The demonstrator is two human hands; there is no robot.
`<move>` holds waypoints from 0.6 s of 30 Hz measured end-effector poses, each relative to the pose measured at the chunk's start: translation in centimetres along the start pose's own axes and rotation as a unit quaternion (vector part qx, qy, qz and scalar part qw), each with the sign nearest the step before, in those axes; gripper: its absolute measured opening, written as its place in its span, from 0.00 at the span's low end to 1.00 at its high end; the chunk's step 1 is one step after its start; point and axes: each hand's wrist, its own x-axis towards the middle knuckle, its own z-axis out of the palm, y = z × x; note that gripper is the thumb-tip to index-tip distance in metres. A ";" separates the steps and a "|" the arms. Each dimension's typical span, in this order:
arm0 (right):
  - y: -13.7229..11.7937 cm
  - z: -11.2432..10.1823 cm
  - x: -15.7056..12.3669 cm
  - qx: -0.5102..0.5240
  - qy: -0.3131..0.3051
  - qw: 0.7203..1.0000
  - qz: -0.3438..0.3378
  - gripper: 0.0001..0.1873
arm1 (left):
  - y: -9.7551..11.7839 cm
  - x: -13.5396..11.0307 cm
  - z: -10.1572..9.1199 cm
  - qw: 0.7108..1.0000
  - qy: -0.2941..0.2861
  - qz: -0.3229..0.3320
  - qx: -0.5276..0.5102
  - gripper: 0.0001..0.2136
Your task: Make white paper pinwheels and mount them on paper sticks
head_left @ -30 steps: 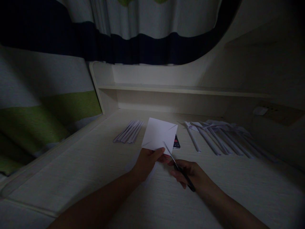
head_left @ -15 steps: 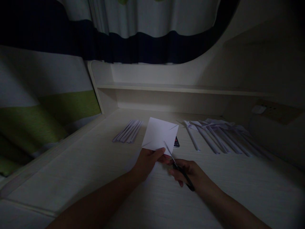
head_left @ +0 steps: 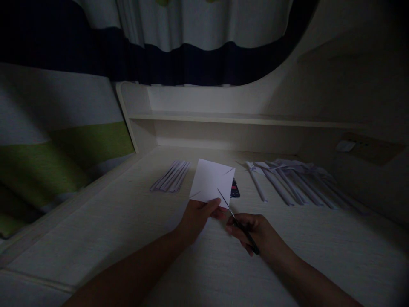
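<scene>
My left hand (head_left: 201, 215) pinches the lower edge of a square white sheet of paper (head_left: 211, 181), thumb on top and fingers beneath. Diagonal slits show at the sheet's upper right and lower left corners. In my right hand (head_left: 247, 230) is a pair of black-handled scissors (head_left: 244, 234), its fingers wrapped round the handles. The blades reach over the sheet's lower right corner and look closed together there. Partly hidden behind the sheet lies a dark spiral-bound object (head_left: 235, 189) with a pink patch.
Several thin folded paper strips (head_left: 171, 176) lie to the left on the pale desk (head_left: 128, 238). On the right rest several rolled paper sticks (head_left: 277, 187) with folded paper at their far ends. A shelf (head_left: 223, 117) runs along the back, beneath a curtain (head_left: 204, 64).
The scissor blades have drawn together at the lower right corner. My left hand and the sheet have shifted slightly, uncovering more of the dark object behind.
</scene>
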 end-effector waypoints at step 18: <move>0.3 -1.0 0.3 -0.035 -0.007 0.999 0.036 0.12 | 1.1 3.6 -4.1 0.970 -0.077 -0.002 -0.229 0.14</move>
